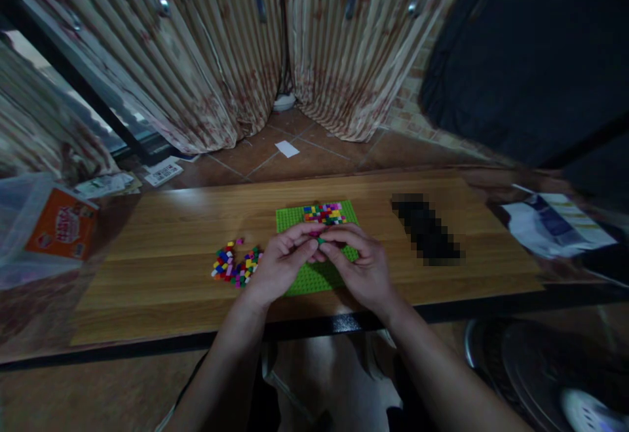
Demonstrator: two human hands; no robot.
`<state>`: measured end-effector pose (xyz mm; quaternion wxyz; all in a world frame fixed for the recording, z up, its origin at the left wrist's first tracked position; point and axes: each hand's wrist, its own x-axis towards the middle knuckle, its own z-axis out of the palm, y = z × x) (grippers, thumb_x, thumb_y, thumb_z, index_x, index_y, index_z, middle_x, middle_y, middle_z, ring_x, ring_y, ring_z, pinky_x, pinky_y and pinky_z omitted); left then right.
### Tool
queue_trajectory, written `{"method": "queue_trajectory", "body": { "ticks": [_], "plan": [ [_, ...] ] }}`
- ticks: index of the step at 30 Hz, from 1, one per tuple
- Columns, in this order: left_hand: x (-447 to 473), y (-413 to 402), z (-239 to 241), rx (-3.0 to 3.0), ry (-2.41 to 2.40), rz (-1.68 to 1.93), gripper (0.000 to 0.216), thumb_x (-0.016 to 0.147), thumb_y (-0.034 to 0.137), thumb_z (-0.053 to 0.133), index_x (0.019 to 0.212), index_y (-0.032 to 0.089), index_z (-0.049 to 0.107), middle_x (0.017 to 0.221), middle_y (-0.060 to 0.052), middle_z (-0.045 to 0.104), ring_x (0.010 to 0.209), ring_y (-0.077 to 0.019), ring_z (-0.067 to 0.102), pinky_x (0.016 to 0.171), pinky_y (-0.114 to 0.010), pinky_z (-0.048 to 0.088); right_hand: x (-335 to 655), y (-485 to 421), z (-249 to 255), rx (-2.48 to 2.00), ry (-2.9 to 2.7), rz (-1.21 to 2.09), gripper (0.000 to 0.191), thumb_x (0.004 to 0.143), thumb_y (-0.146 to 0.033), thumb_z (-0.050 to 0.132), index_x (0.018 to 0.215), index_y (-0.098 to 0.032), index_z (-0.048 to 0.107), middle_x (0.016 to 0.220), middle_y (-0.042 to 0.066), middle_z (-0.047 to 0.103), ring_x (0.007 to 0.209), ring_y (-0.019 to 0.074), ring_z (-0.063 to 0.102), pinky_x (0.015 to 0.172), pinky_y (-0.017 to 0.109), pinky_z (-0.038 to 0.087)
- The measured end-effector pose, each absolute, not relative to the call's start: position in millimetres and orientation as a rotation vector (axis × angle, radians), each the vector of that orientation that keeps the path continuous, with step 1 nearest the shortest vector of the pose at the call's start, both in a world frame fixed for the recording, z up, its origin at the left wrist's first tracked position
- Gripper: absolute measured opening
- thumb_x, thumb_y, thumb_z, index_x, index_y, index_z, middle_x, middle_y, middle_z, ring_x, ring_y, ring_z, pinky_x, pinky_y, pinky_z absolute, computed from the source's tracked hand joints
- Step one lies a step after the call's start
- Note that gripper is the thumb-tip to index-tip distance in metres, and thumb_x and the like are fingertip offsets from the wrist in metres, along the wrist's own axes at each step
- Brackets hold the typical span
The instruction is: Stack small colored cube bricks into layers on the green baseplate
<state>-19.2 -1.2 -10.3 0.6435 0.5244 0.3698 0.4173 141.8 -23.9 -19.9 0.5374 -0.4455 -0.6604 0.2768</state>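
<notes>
A green studded baseplate (pixel 314 278) lies on the wooden table (pixel 162 268) in front of me, with a patch of small coloured bricks (pixel 324 213) fixed along its far edge. My left hand (pixel 280 263) and my right hand (pixel 361 263) meet above the plate's middle, fingertips pinched together. Between the fingertips shows a tiny green brick (pixel 320 240), with a hint of pink beside it. A loose pile of small coloured bricks (pixel 236 265) lies just left of my left hand.
A blurred-out dark object (pixel 426 229) lies on the table to the right. Papers (pixel 555 225) sit at the far right, a clear bag with an orange box (pixel 59 225) at the left. Striped curtains (pixel 246 45) hang behind; a fan (pixel 550 373) stands low right.
</notes>
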Motion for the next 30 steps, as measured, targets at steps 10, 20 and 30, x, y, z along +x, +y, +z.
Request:
{"method": "queue_trajectory", "body": {
  "ticks": [10, 20, 30],
  "plan": [
    [-32.8, 8.0, -10.5, 1.141, 1.181, 1.066, 0.026, 0.078, 0.032, 0.069, 0.098, 0.016, 0.070, 0.081, -0.005, 0.075, 0.068, -0.0138, 0.064, 0.071, -0.029, 0.050, 181.6, -9.4, -18.5, -1.346, -1.450, 0.502, 0.015, 0.090, -0.031, 0.059, 0.092, -0.023, 0.072, 0.088, 0.004, 0.068, 0.080, 0.0183, 0.064, 0.072, 0.032, 0.052],
    [-34.2, 11.3, -13.0, 1.100, 1.249, 1.069, 0.028, 0.073, 0.034, 0.071, 0.094, 0.015, 0.069, 0.076, -0.004, 0.073, 0.068, -0.0142, 0.063, 0.071, -0.030, 0.049, 178.7, -12.0, -26.4, -1.378, -1.809, 0.331, 0.016, 0.091, -0.025, 0.057, 0.094, -0.026, 0.073, 0.099, 0.007, 0.065, 0.097, 0.0243, 0.063, 0.089, 0.042, 0.051],
    [-37.1, 12.6, -16.7, 1.123, 1.268, 1.057, 0.027, 0.075, 0.032, 0.069, 0.095, 0.015, 0.070, 0.076, -0.004, 0.073, 0.069, -0.0143, 0.064, 0.071, -0.029, 0.049, 177.7, -9.0, -29.9, -1.423, -1.690, 0.411, 0.011, 0.086, -0.021, 0.061, 0.086, -0.024, 0.072, 0.100, 0.007, 0.064, 0.096, 0.0233, 0.063, 0.086, 0.040, 0.053]
  ]
}}
